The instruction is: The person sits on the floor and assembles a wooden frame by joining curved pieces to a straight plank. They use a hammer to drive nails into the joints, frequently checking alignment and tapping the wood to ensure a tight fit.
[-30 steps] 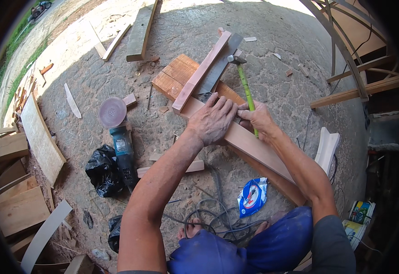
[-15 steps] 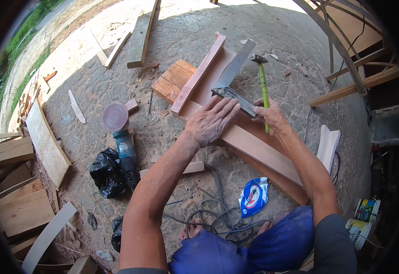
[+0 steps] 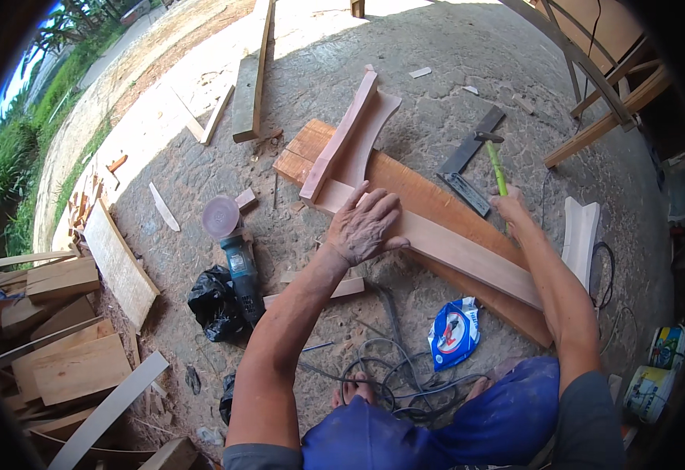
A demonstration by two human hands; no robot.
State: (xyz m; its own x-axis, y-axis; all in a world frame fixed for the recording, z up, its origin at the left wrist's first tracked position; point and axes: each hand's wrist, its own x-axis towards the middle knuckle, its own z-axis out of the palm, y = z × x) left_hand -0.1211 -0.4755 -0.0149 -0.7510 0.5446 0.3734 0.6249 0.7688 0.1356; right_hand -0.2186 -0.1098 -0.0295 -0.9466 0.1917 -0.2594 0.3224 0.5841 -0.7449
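Note:
A pale, planed wooden piece (image 3: pixel 460 254) lies slantwise across a thicker brown plank (image 3: pixel 417 184). At its far left end an upright curved, grooved wooden piece (image 3: pixel 350 141) meets it at an angle. My left hand (image 3: pixel 364 227) lies flat on the pale piece near this joint, thumb spread aside. My right hand (image 3: pixel 508 205) is closed round the green handle of a hammer (image 3: pixel 497 166), its head pointing away from me. Beside the hammer a carpenter's square (image 3: pixel 466 192) rests on the ground, its blade partly behind the hammer head.
To the left are an angle grinder (image 3: pixel 240 262) with a sanding disc, a black plastic bag (image 3: pixel 215 305) and stacked wood offcuts (image 3: pixel 76 364). Coiled cable (image 3: pixel 381 368) and a blue-white packet (image 3: pixel 453 333) lie near my feet. A curved white-edged piece (image 3: pixel 580 241) stands at right.
The square has left the wood and my hands and now lies on the ground to the right. My right hand has moved right with the hammer. My left hand stays on the wood.

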